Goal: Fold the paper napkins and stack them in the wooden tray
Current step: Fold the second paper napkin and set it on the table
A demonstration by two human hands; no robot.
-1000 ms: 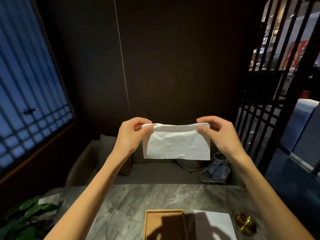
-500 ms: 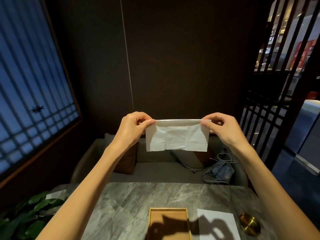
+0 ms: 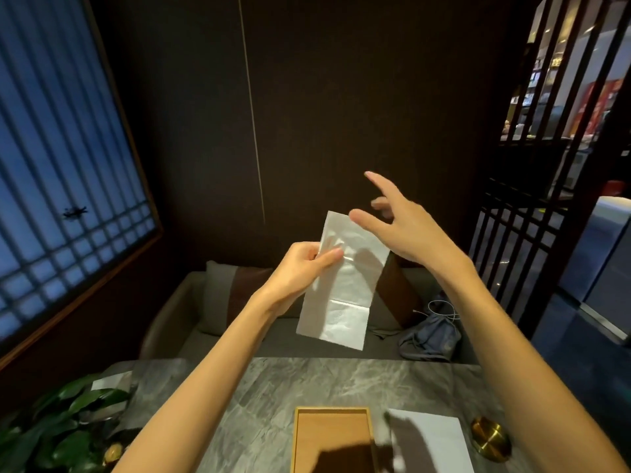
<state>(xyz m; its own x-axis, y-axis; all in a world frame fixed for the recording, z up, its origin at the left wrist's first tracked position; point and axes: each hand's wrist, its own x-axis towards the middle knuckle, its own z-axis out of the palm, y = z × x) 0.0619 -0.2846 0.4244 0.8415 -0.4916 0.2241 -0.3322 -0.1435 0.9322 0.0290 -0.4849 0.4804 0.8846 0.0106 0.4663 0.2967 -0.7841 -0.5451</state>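
While the left hand [image 3: 304, 268] pinches the half-folded napkin [image 3: 341, 285] aloft, the right hand [image 3: 403, 227] hovers spread, empty; next fold needs it back, then the wooden tray [image 3: 297, 438].

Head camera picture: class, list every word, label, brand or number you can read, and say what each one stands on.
No text can be read.
Napkin in the left hand: faint embossing only, no legible words.
Shop displays behind the lattice screen: coloured signs, too blurred to read.
Wooden tray, white sheet, brass dish and marble table: no lettering visible.
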